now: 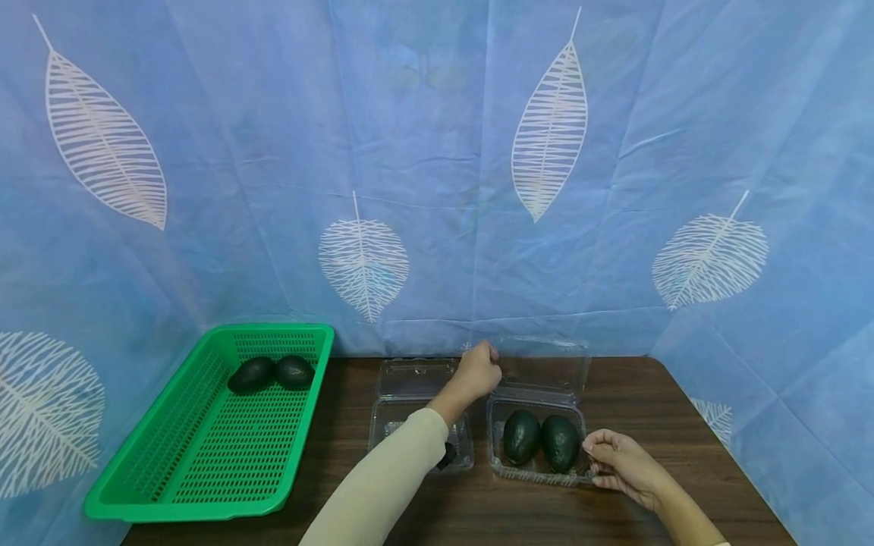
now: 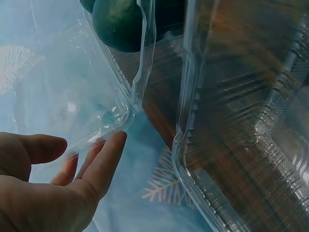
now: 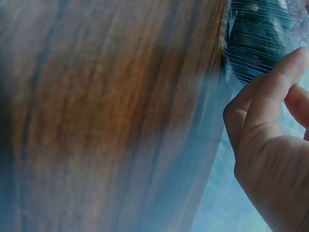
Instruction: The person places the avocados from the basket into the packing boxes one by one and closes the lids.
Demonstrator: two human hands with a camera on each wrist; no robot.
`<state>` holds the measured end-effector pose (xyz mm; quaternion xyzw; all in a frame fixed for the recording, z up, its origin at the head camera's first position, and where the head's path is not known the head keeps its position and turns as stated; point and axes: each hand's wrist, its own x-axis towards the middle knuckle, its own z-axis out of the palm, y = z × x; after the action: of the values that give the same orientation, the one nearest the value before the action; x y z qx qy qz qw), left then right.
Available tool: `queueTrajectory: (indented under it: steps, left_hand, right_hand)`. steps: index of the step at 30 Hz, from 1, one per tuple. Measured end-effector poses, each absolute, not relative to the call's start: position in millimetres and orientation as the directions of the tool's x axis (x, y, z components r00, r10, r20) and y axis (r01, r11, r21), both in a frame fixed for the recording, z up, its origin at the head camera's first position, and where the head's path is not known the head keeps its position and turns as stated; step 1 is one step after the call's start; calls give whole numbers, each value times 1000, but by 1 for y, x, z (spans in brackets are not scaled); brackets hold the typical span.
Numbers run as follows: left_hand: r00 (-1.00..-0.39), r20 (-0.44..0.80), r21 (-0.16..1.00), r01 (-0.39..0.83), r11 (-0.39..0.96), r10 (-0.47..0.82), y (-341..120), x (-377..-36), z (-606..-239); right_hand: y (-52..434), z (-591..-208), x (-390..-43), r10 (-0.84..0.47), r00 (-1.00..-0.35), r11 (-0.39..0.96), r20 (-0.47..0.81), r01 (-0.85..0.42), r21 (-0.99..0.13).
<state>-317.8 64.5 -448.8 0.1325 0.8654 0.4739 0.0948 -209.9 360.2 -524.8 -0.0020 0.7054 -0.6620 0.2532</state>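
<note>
A clear plastic clamshell container point(image 1: 501, 469) stands with its lid point(image 1: 546, 371) raised at the back. Two dark green avocados, one on the left point(image 1: 522, 437) and one on the right point(image 1: 561, 443), lie side by side in its base. My left hand point(image 1: 476, 370) pinches the lid's left edge between thumb and fingers, as the left wrist view also shows. At the base's right front corner, my right hand point(image 1: 624, 464) holds the rim between thumb and fingers. In the right wrist view an avocado point(image 3: 260, 38) shows through the ribbed plastic wall.
Left of it stands a second open clamshell point(image 1: 464, 447), partly hidden by my left sleeve; a dark object point(image 1: 447, 456) shows inside. A green basket point(image 1: 293, 447) at the left holds two avocados point(image 1: 253, 375) at its far end. A blue leaf-patterned cloth point(image 1: 437, 152) hangs behind the wooden table point(image 1: 546, 516).
</note>
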Motion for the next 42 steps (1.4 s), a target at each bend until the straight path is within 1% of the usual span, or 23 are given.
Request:
queueTrajectory:
  steps: [5,10,13,20,25,34,42]
  left_hand:
    - [-942,7,842,187,506,337,64,-311,-447]
    - [-931,99,820,276,501,352,60,-304,-447]
    - [-927,137,815,306,492,350,57,-300,-449]
    - [-915,135,826,316,466,381,51,-291,-454]
    - [-898,170,818,358,450,406,46,-284,-457]
    - [-857,270,784,460,416,439,39,-273,-465]
    - [-849,241,771,462,439,470,31,-265,-470]
  right_hand:
    - [359,-524,-209,-335,-871,120,-359,339,-933]
    - [359,-524,-209,-334,-872,111,-359,342,-933]
    - [360,-524,-209,-339,-869,108,-361,345,-932]
    - [360,-525,-208,-341,-866,110,-365,349,-931]
    - [361,-526,-209,-347,-863,104,-367,353,-930]
    - [361,-526,-209,-356,-859,93,-368,360,-928]
    - [361,-527,-210,-362,-859,92,-363,354,-931]
